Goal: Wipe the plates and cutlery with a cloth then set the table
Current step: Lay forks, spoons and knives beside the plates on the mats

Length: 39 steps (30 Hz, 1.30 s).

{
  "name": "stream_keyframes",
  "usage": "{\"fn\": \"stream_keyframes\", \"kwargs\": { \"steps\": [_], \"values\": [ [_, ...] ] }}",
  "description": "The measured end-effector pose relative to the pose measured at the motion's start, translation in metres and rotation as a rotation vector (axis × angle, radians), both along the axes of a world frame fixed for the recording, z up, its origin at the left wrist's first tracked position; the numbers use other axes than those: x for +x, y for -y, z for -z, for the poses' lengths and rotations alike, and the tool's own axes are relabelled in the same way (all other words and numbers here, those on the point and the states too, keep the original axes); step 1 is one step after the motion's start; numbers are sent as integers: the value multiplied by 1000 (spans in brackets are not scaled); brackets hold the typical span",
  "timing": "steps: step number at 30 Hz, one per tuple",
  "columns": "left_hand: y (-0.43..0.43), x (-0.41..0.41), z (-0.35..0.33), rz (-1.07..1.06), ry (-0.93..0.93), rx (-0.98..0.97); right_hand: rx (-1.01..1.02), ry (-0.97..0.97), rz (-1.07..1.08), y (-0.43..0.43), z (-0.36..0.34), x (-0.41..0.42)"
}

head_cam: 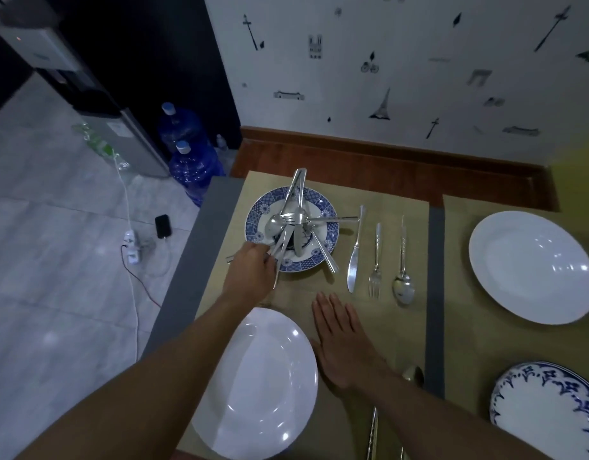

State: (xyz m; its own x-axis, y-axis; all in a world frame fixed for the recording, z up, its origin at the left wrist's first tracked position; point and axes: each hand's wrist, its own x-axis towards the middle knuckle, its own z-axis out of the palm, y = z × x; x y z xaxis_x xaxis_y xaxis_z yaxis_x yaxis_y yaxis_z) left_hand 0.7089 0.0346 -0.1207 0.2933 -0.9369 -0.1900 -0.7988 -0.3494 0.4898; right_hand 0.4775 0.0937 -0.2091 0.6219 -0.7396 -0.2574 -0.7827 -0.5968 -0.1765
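A blue-patterned plate (323,207) at the far left of the table holds a pile of several knives, forks and spoons (294,220). My left hand (251,270) grips a piece of cutlery at the plate's near rim. My right hand (339,336) lies flat and open on the tan placemat (399,327), beside a white plate (263,383) near me. A knife (354,257), a fork (376,267) and a spoon (402,277) lie side by side right of the patterned plate. No cloth shows.
A second white plate (528,267) sits on the right placemat, and another blue-patterned plate (548,410) lies at the near right. More cutlery (374,433) lies by my right forearm. The table's left edge (187,270) drops to the floor with water jugs (193,167) and cables.
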Motion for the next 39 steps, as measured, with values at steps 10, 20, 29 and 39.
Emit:
{"fn": "stream_keyframes", "kwargs": {
  "steps": [10, 20, 29, 39],
  "values": [
    [26, -2, 5, -84, 27, 149, -6, -12, 15, -1, 5, 0],
    [21, 9, -3, -172, -62, 285, -29, 11, 21, -1, 9, -2],
    [-6, 16, -5, -215, -177, 270, -23, 12, 24, 0, 11, -1],
    [-25, 15, -10, -321, -350, 153, 48, -18, 56, 1, 7, 1]
  ]
}}
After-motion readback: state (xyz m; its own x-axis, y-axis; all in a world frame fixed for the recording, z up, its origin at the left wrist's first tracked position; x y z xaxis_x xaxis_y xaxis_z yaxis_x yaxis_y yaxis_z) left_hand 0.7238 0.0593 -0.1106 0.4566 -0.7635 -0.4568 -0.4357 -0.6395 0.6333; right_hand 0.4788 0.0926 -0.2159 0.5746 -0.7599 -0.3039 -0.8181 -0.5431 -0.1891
